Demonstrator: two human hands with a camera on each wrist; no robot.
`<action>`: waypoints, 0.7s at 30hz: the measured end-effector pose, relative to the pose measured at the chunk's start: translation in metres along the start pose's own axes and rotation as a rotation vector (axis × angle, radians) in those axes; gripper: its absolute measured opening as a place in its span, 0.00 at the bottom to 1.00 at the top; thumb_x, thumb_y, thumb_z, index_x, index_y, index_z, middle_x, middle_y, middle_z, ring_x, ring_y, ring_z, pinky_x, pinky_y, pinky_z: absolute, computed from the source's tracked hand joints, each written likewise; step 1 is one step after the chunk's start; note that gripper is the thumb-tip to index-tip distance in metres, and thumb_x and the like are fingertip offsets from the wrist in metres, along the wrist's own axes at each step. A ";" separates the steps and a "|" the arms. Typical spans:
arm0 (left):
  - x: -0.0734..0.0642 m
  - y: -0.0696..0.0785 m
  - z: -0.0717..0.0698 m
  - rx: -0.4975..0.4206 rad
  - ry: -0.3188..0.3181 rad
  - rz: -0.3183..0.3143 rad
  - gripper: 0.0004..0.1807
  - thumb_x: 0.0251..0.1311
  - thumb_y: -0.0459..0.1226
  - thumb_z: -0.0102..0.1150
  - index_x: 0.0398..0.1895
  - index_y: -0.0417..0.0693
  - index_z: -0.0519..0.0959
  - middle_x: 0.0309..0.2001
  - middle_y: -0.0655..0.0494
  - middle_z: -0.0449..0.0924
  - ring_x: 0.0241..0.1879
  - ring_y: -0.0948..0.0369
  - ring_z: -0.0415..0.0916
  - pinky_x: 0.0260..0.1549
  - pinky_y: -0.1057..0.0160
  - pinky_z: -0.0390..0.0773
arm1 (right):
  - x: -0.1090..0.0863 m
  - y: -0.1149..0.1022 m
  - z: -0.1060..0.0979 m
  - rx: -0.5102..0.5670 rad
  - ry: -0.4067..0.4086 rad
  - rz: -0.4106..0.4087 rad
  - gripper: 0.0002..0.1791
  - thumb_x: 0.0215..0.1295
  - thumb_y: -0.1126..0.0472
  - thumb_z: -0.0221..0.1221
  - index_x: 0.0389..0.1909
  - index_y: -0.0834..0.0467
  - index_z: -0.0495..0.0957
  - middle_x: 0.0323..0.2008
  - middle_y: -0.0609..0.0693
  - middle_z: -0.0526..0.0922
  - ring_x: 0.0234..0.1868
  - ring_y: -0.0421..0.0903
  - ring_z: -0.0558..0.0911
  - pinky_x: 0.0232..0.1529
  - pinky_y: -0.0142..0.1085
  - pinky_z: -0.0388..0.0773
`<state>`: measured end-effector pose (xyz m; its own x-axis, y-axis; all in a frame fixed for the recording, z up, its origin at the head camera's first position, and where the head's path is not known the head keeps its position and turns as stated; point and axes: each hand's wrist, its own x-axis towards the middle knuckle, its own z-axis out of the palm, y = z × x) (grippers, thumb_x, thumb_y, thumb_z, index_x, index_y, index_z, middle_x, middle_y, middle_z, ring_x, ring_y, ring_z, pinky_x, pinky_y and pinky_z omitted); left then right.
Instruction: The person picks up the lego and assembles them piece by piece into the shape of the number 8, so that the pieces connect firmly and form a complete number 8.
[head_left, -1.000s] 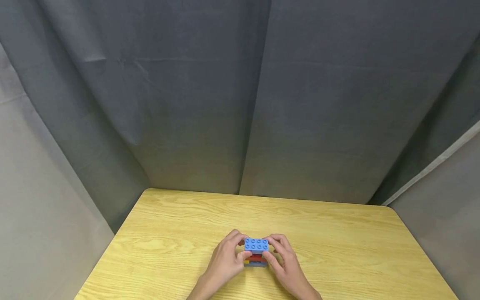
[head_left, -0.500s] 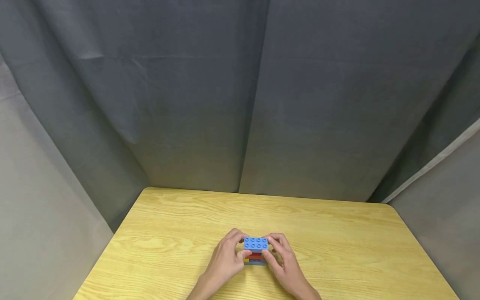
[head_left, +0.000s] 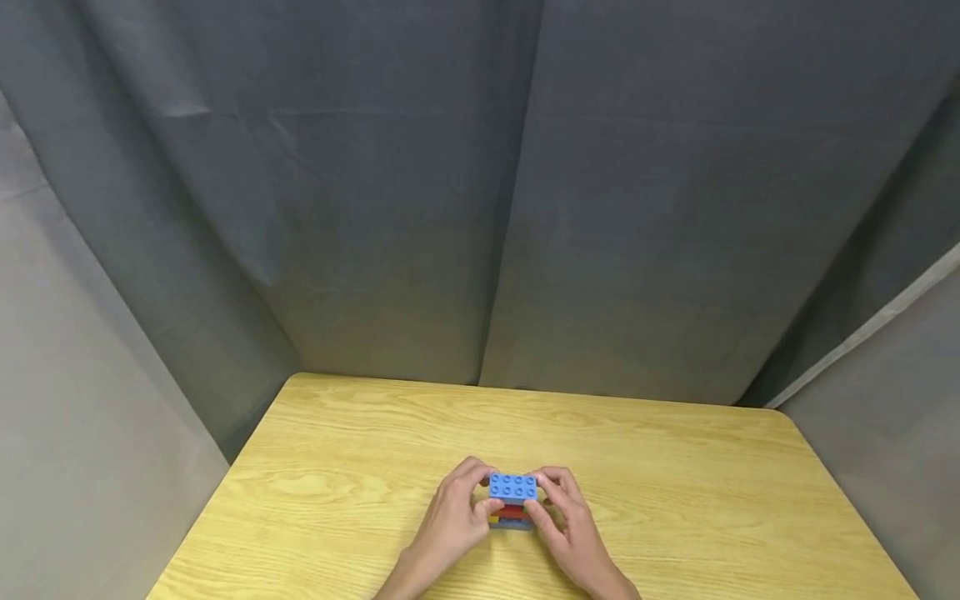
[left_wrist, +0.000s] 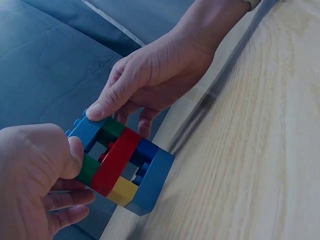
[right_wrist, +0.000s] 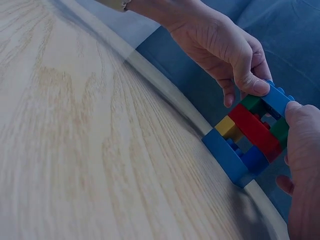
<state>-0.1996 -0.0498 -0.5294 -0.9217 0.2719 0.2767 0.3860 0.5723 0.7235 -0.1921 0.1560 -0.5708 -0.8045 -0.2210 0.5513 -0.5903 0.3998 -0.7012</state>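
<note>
A small tower of toy building bricks stands on the wooden table, gripped from both sides. Its top layer is a long light-blue brick (head_left: pixel 513 486) with rows of studs. My left hand (head_left: pixel 452 512) pinches the left end of that brick between thumb and fingers. At the opposite end, my right hand (head_left: pixel 573 529) pinches it the same way. Two green bricks (left_wrist: pixel 88 169) sit under the top one, with a gap between them. Below comes a long red brick (left_wrist: pixel 117 162), then a yellow brick (left_wrist: pixel 123 191) and a dark blue brick (right_wrist: pixel 255 159) apart. A long blue brick (left_wrist: pixel 152 182) forms the base.
The wood-grained table (head_left: pixel 360 433) extends on both sides of the hands and behind the tower. Dark grey curtains (head_left: pixel 375 208) hang along its far edge. Lighter grey panels (head_left: pixel 75 375) flank the left and right.
</note>
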 end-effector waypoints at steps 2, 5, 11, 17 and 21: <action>0.000 -0.001 0.001 -0.001 -0.002 -0.001 0.17 0.56 0.36 0.68 0.50 0.52 0.79 0.44 0.67 0.75 0.27 0.71 0.67 0.28 0.72 0.74 | 0.000 -0.001 0.001 -0.013 0.019 0.006 0.22 0.66 0.68 0.59 0.62 0.60 0.74 0.54 0.49 0.71 0.49 0.41 0.73 0.40 0.35 0.77; 0.000 -0.001 0.001 0.006 -0.003 -0.005 0.17 0.57 0.37 0.67 0.50 0.52 0.78 0.45 0.66 0.75 0.28 0.71 0.67 0.29 0.72 0.74 | 0.002 -0.009 0.001 -0.038 0.046 0.011 0.22 0.64 0.70 0.60 0.60 0.60 0.76 0.53 0.49 0.72 0.48 0.42 0.74 0.40 0.37 0.78; -0.002 -0.003 0.002 -0.011 -0.030 0.005 0.17 0.59 0.38 0.65 0.52 0.51 0.77 0.43 0.66 0.73 0.29 0.72 0.67 0.28 0.73 0.74 | -0.003 0.000 -0.001 -0.071 -0.003 0.039 0.20 0.69 0.62 0.58 0.61 0.57 0.75 0.53 0.44 0.70 0.50 0.39 0.73 0.45 0.38 0.77; -0.010 -0.016 0.000 -0.008 -0.071 0.053 0.25 0.63 0.47 0.60 0.62 0.52 0.72 0.50 0.66 0.72 0.41 0.66 0.71 0.39 0.68 0.76 | -0.007 0.001 -0.005 -0.154 -0.019 0.108 0.22 0.64 0.53 0.64 0.58 0.53 0.78 0.50 0.39 0.71 0.47 0.41 0.74 0.43 0.35 0.76; -0.017 -0.027 0.000 0.011 -0.097 0.053 0.29 0.63 0.50 0.59 0.66 0.53 0.69 0.54 0.62 0.71 0.51 0.61 0.70 0.48 0.62 0.75 | -0.011 0.005 -0.007 -0.169 -0.053 0.170 0.21 0.63 0.50 0.64 0.56 0.48 0.79 0.49 0.36 0.72 0.44 0.39 0.73 0.41 0.32 0.74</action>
<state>-0.1943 -0.0702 -0.5535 -0.8922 0.3751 0.2516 0.4349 0.5636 0.7023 -0.1860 0.1662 -0.5770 -0.8961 -0.1827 0.4045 -0.4308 0.5777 -0.6933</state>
